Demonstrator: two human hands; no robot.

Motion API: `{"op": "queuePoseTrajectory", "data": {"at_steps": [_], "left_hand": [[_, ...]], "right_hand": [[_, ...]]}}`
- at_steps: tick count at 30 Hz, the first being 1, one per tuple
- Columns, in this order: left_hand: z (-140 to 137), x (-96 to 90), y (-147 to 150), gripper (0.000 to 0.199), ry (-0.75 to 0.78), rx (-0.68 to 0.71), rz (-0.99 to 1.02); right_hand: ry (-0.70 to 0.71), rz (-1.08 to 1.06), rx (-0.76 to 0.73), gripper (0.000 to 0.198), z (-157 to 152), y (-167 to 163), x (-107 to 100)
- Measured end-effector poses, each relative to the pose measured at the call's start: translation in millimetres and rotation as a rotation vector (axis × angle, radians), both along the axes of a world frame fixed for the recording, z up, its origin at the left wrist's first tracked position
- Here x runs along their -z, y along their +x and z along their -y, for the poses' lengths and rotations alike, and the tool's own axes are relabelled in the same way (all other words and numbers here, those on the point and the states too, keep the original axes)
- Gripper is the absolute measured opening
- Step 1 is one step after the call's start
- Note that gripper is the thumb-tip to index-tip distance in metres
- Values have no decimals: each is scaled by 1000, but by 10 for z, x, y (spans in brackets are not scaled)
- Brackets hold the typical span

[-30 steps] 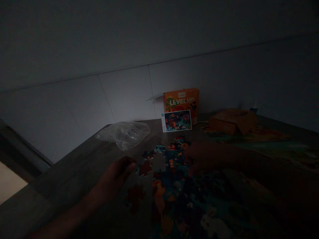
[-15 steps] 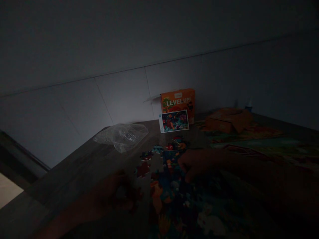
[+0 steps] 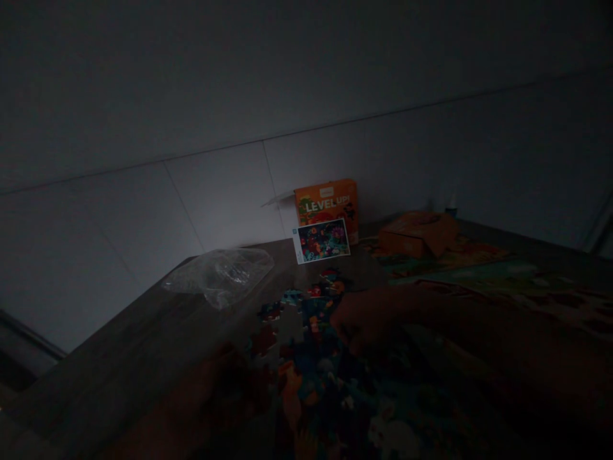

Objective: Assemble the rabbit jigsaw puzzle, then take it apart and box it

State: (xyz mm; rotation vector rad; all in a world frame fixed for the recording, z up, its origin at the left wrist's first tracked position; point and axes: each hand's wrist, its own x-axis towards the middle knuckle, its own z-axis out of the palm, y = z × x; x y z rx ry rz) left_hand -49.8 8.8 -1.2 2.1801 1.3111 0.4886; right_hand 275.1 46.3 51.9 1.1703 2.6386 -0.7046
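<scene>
The picture is very dark. My left hand (image 3: 211, 396) is low at the left of the jigsaw puzzle, its fingers curled round a dark reddish puzzle piece (image 3: 261, 386). Over the upper right of the partly joined jigsaw puzzle (image 3: 306, 383) is my right hand (image 3: 359, 319), fingers bent down and closed; whatever they may hold is hidden. The puzzle shows a white rabbit-like animal and orange shapes on dark blue. Loose-looking red pieces (image 3: 263, 340) lie at its left edge, and several more pieces (image 3: 330, 275) are at the far end.
A picture card (image 3: 323, 241) leans against an orange "LEVEL UP!" box (image 3: 330, 195) by the wall. A clear plastic bag (image 3: 225, 271) lies on the grey table (image 3: 138, 345) at left. At right are an orange open box (image 3: 416, 233) and a colourful printed sheet (image 3: 479, 273).
The view has shifted, so the box, card and bag appear lower and further left. My left hand is now darker and harder to make out. My right hand stays over the puzzle.
</scene>
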Motion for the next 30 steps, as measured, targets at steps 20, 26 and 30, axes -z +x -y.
{"op": "queuePoseTrajectory", "data": {"at_steps": [20, 26, 30], "left_hand": [[-40, 119, 244, 18, 10, 85, 402], [-87, 122, 255, 17, 86, -1, 469], [-100, 126, 302, 12, 118, -8, 512]], "right_hand": [[621, -691, -156, 49, 300, -503, 518], [531, -755, -143, 38, 221, -489, 560], [535, -718, -68, 36, 216, -481, 558]]}}
